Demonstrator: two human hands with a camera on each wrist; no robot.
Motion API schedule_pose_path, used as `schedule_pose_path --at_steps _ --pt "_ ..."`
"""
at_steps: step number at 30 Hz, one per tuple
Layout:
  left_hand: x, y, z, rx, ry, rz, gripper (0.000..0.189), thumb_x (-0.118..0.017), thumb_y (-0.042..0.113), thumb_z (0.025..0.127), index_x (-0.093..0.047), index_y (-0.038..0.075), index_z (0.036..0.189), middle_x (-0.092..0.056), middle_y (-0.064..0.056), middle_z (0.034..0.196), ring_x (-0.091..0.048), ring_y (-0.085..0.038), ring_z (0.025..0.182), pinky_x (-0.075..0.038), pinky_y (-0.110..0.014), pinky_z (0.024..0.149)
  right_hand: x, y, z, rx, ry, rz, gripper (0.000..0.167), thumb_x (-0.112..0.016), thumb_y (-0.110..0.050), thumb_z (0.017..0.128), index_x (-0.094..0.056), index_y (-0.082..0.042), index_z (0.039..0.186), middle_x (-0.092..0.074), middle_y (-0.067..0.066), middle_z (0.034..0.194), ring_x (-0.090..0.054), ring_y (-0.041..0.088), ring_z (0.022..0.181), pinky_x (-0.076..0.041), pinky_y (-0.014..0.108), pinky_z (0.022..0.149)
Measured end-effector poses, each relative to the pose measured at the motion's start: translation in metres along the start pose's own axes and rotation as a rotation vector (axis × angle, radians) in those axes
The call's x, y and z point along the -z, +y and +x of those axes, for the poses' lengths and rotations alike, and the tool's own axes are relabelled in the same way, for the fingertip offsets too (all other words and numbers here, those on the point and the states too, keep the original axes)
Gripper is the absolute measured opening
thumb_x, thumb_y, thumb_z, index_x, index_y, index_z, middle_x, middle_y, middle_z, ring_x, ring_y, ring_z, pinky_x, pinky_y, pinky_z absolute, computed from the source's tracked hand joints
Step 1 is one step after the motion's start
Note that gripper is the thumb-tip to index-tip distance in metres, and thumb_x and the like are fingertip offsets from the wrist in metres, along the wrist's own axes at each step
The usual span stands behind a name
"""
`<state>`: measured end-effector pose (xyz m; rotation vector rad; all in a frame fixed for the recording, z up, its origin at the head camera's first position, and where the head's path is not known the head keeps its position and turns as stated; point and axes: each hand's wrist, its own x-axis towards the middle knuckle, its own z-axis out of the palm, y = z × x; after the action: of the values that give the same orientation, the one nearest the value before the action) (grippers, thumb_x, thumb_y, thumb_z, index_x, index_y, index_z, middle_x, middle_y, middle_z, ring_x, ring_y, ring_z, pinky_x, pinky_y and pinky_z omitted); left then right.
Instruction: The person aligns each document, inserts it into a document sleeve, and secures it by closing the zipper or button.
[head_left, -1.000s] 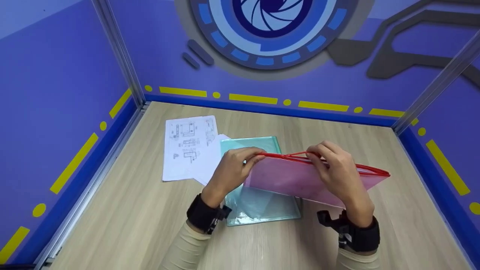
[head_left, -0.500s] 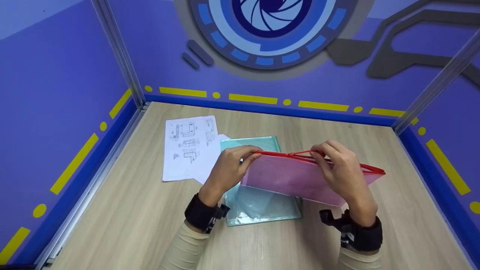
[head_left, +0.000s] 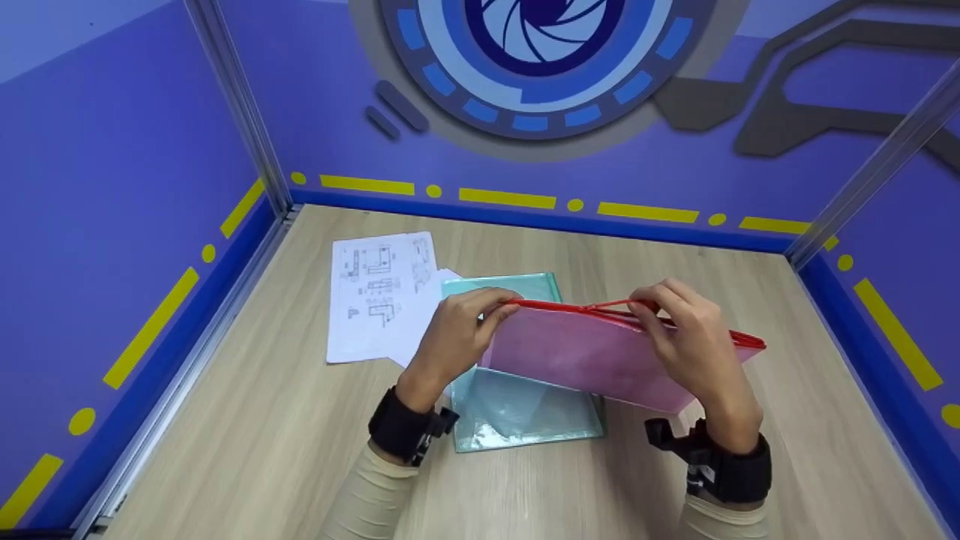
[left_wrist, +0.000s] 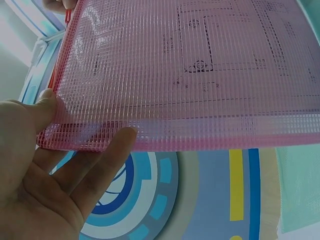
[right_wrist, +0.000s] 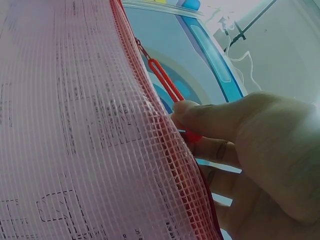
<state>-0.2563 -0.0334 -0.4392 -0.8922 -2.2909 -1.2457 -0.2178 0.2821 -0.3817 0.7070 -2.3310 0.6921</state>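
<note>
Raised above the table is a pink mesh zipper pouch with a red zipper along its upper edge. My left hand pinches the pouch's left upper corner between thumb and fingers. The right hand pinches the red cord zipper pull, which stretches taut from the slider to the fingertips. Right of the slider, the zipper's two sides stand apart. Through the mesh in the left wrist view shows a printed sheet with line drawings. Beneath the pouch lies a teal zipper pouch, partly covered from sight.
Sheets of paper with technical drawings lie on the left of the wooden table, one reaching under the teal pouch. Blue-purple panels stand at the back and both sides, with metal posts in the corners.
The right hand has moved a little to the right, and the slider has travelled right along the zipper with it. The pink pouch and the left hand have shifted slightly left.
</note>
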Motion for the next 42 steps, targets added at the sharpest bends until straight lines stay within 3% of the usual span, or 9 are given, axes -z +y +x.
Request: schedule_pose_path --at_steps 26,33,42 --pt "0.007 -0.005 0.000 0.030 0.008 0.018 0.029 -0.061 0.033 0.109 -0.078 0.014 0.120 -0.078 0.004 0.110 -0.071 -0.004 0.098 -0.058 -0.026 0.086 0.008 0.010 -0.003 -0.014 0.036 -0.035 0.012 -0.079 0.000 0.093 -0.075 -0.006 0.103 -0.070 0.004 0.095 -0.067 0.015 0.084 -0.047 0.006 0.082" --pt "0.007 -0.004 -0.001 0.045 0.058 0.014 0.026 -0.063 0.031 0.107 -0.079 0.013 0.118 -0.078 0.004 0.109 -0.071 -0.006 0.095 -0.058 -0.025 0.082 0.009 0.010 -0.003 -0.044 0.028 -0.035 0.010 -0.078 -0.002 0.095 -0.075 -0.006 0.103 -0.071 0.004 0.096 -0.066 0.015 0.085 -0.044 0.004 0.083" --pt "0.010 -0.006 -0.001 0.053 0.074 0.032 0.027 -0.062 0.032 0.108 -0.079 0.015 0.118 -0.078 0.005 0.108 -0.070 -0.006 0.094 -0.058 -0.025 0.081 0.014 0.011 -0.005 -0.079 0.031 -0.039 0.007 -0.076 -0.003 0.097 -0.075 -0.005 0.103 -0.071 0.004 0.097 -0.068 0.017 0.088 -0.043 0.003 0.084"
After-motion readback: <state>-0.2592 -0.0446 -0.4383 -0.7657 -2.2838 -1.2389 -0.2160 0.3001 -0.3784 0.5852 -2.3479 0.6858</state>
